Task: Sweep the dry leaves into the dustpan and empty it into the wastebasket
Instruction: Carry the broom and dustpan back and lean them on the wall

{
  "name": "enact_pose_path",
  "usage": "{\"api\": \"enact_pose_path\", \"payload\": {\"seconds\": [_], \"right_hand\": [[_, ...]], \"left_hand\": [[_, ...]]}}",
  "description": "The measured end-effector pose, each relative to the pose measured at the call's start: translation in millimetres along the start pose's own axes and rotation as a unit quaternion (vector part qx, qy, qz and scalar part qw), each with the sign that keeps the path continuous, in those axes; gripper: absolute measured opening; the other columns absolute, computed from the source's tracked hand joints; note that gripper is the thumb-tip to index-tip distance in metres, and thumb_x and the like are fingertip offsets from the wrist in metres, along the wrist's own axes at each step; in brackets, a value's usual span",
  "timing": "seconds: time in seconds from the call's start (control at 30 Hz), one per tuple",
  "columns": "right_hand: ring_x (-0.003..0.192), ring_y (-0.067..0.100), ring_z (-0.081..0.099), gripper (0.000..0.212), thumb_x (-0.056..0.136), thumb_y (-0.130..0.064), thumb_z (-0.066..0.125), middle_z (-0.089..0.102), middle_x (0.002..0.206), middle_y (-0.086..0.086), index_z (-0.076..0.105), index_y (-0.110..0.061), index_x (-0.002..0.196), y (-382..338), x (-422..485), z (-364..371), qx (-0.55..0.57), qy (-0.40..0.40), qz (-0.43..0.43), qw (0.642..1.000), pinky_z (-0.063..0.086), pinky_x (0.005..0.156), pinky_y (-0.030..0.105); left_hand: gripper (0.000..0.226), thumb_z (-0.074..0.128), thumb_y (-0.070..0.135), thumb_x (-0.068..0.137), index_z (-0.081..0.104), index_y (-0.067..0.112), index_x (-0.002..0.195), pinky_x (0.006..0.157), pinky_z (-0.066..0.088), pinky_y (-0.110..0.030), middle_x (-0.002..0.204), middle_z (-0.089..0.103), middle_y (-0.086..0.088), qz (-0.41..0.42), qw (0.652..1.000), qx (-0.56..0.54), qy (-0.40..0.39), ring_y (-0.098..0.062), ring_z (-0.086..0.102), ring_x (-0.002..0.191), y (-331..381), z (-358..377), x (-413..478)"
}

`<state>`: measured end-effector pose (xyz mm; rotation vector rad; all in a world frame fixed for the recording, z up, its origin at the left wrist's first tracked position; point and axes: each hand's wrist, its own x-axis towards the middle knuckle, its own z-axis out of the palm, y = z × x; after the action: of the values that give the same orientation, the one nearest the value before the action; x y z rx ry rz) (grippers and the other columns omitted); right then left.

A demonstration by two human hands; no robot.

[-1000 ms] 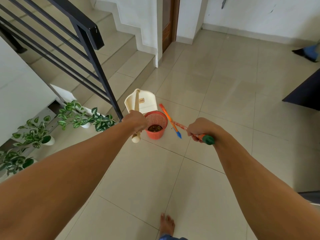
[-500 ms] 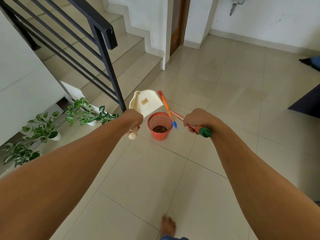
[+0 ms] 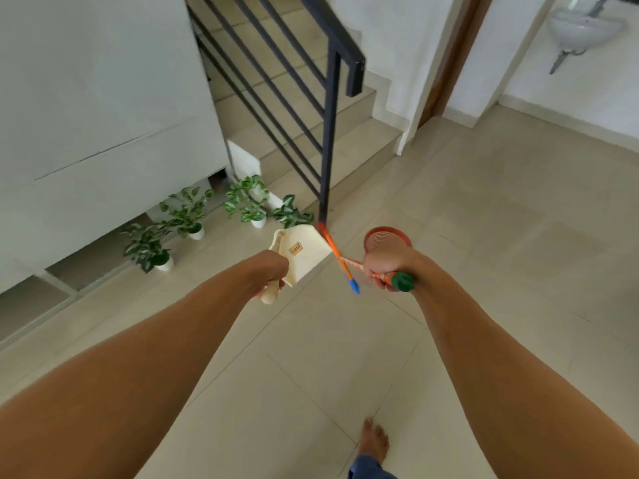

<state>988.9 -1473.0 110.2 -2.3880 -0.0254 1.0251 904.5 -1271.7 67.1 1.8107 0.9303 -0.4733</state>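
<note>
My left hand (image 3: 271, 271) grips the handle of a cream dustpan (image 3: 304, 252), held in the air with its pan pointing away from me. My right hand (image 3: 385, 266) is closed around the green-capped end of an orange broom (image 3: 337, 255), whose stick runs up and left toward the foot of the railing. The red mesh wastebasket (image 3: 389, 238) stands on the tiled floor just beyond my right hand, which hides most of it. No loose leaves show on the floor.
A black stair railing (image 3: 328, 133) and tiled stairs rise ahead. Several small potted plants (image 3: 193, 216) line the white wall at the left. A wall sink (image 3: 581, 29) hangs at the upper right. My bare foot (image 3: 375, 440) is at the bottom.
The view has swung left, so the basket now sits behind my right hand. The dustpan has moved left, away from the basket. Both hands keep their grips.
</note>
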Motion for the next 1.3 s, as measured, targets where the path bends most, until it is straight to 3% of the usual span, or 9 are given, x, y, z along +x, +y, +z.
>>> {"api": "enact_pose_path", "payload": {"seconds": [0.1, 0.3, 0.47, 0.77, 0.97, 1.1, 1.2, 1.3], "right_hand": [[0.029, 0.01, 0.048, 0.017, 0.086, 0.007, 0.044, 0.053, 0.063, 0.014, 0.054, -0.001, 0.076, -27, -13, 70, 0.026, -0.028, -0.011, 0.999, 0.036, 0.032, 0.012], [0.046, 0.016, 0.043, 0.022, 0.086, 0.009, 0.042, 0.043, 0.064, 0.012, 0.049, -0.003, 0.069, -90, -24, 210, 0.033, -0.09, -0.025, 0.995, 0.029, 0.029, 0.008], [0.045, 0.015, 0.047, 0.014, 0.084, 0.006, 0.042, 0.049, 0.069, 0.013, 0.053, -0.001, 0.082, -155, -32, 307, -0.044, -0.164, -0.039, 0.985, 0.032, 0.033, 0.012], [0.053, 0.017, 0.051, 0.016, 0.09, -0.004, 0.04, 0.052, 0.075, 0.012, 0.052, -0.003, 0.08, -296, -40, 456, -0.133, -0.26, -0.088, 0.952, 0.035, 0.035, 0.013], [0.059, 0.019, 0.053, 0.02, 0.095, -0.013, 0.042, 0.05, 0.077, 0.011, 0.05, -0.005, 0.078, -411, -37, 549, -0.185, -0.313, -0.129, 0.923, 0.034, 0.032, 0.011], [0.059, 0.02, 0.06, 0.017, 0.095, -0.012, 0.039, 0.053, 0.078, 0.011, 0.048, -0.007, 0.081, -485, -41, 608, -0.272, -0.345, -0.158, 0.884, 0.035, 0.034, 0.014], [0.069, 0.026, 0.068, 0.014, 0.093, -0.01, 0.037, 0.059, 0.084, 0.017, 0.047, -0.007, 0.084, -533, -56, 652, -0.338, -0.358, -0.175, 0.852, 0.037, 0.043, 0.022], [0.08, 0.03, 0.071, 0.019, 0.094, -0.014, 0.035, 0.063, 0.083, 0.023, 0.047, -0.001, 0.087, -573, -68, 702, -0.382, -0.365, -0.177, 0.83, 0.037, 0.043, 0.021]], "left_hand": [[0.018, 0.038, 0.0, 0.095, 0.049, 0.001, 0.11, 0.035, 0.036, -0.014, 0.078, 0.05, -0.01, -0.039, 0.999, -0.02, -0.004, -0.013, 0.046, 0.053, -68, -41, -9], [0.019, 0.038, 0.001, 0.094, 0.05, 0.004, 0.109, 0.049, 0.039, -0.021, 0.076, 0.052, -0.009, -0.128, 0.985, -0.11, 0.021, -0.015, 0.048, 0.056, -196, -122, -34], [0.019, 0.035, -0.002, 0.096, 0.049, 0.006, 0.106, 0.037, 0.037, -0.014, 0.073, 0.05, -0.006, -0.18, 0.958, -0.209, 0.076, -0.013, 0.047, 0.052, -281, -189, -58], [0.015, 0.038, 0.006, 0.099, 0.05, 0.007, 0.109, 0.037, 0.039, -0.015, 0.072, 0.051, -0.005, -0.261, 0.89, -0.327, 0.179, -0.012, 0.047, 0.053, -399, -320, -72], [0.021, 0.035, 0.0, 0.092, 0.048, 0.008, 0.106, 0.036, 0.038, -0.012, 0.073, 0.05, -0.006, -0.297, 0.839, -0.39, 0.235, -0.01, 0.046, 0.05, -464, -424, -63], [0.014, 0.038, 0.0, 0.09, 0.049, 0.006, 0.095, 0.048, 0.041, -0.021, 0.072, 0.051, -0.008, -0.309, 0.814, -0.422, 0.252, -0.012, 0.048, 0.053, -500, -492, -64], [0.018, 0.039, -0.001, 0.089, 0.049, 0.005, 0.103, 0.051, 0.042, -0.023, 0.079, 0.052, -0.01, -0.31, 0.8, -0.444, 0.259, -0.013, 0.05, 0.056, -532, -533, -71], [0.02, 0.04, -0.002, 0.091, 0.046, 0.004, 0.109, 0.045, 0.043, -0.02, 0.08, 0.051, -0.011, -0.308, 0.78, -0.472, 0.271, -0.011, 0.049, 0.053, -571, -574, -75]]}}
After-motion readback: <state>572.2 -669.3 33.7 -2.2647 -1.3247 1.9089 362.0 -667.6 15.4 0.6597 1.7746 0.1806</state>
